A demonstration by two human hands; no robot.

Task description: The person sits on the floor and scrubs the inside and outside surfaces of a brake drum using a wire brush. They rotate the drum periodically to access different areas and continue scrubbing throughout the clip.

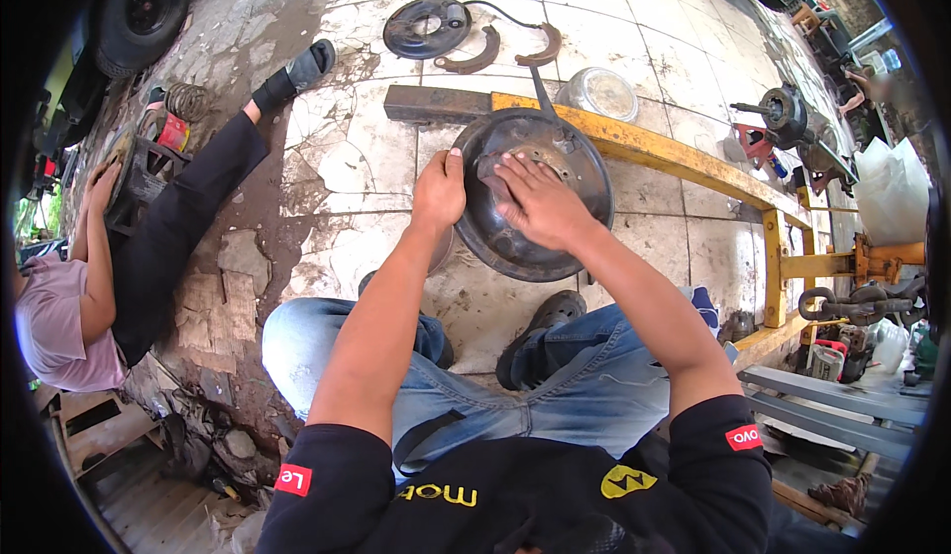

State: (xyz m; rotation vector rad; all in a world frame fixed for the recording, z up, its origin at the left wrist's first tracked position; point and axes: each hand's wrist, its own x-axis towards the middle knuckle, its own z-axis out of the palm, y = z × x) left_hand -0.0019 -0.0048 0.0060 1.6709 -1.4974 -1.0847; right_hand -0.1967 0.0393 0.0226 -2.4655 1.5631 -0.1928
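Just on the near side of the yellow beam (669, 160), a black disc (530, 255) is gripped at its left rim by the left hand (439, 192), whose fingers are mostly hidden. Against its face, a dark pad (490, 171), perhaps cloth, is held under the right hand's (540, 197) flattened fingers. Beyond the beam, a second disc (414, 31), two shoes (477, 56) and a tub (600, 95) are set.

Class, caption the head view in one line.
Left hand holds a black brake backing plate; right hand presses a dark cloth or abrasive against it.
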